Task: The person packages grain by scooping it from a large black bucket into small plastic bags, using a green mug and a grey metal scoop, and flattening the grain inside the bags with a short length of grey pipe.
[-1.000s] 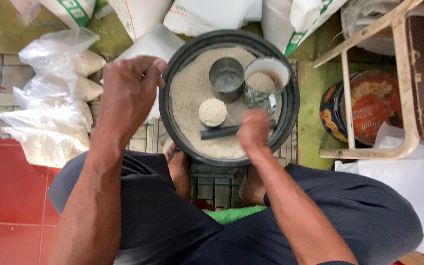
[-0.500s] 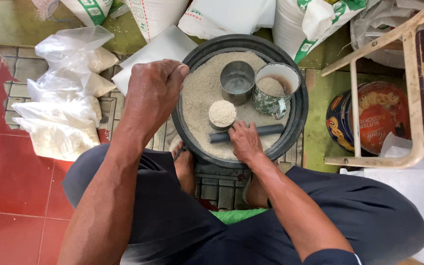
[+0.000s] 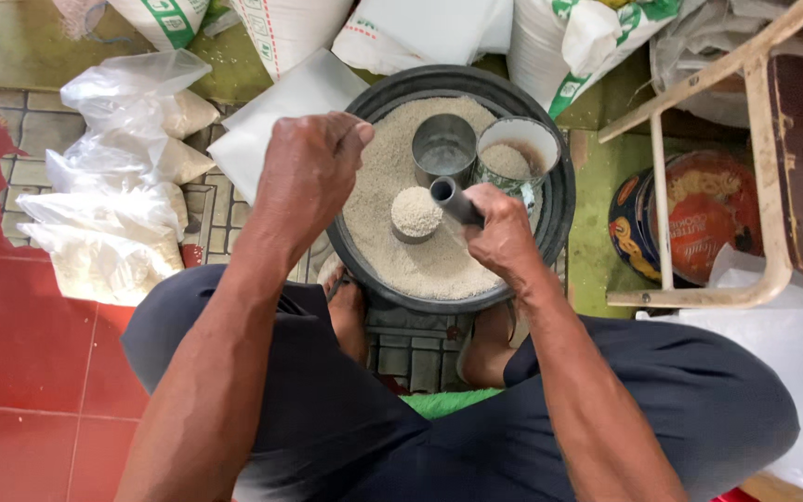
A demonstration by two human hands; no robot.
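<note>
A round dark basin (image 3: 559,200) holds pale, grainy rice. In it sit a heaped small cup (image 3: 416,214), a shiny steel tin (image 3: 443,149) and a white enamel mug (image 3: 517,153). The right hand (image 3: 504,237) now grips a dark tube (image 3: 454,200), lifted off the rice where it lay before. The left hand (image 3: 309,172) is curled closed at the basin's left rim, holding nothing visible.

Dark tube (image 3: 454,201): short, hollow, open end up, tilted, held above the rice-filled basin (image 3: 550,223). Small heaped cup (image 3: 416,213): upright in the rice, just beside the tube.
</note>
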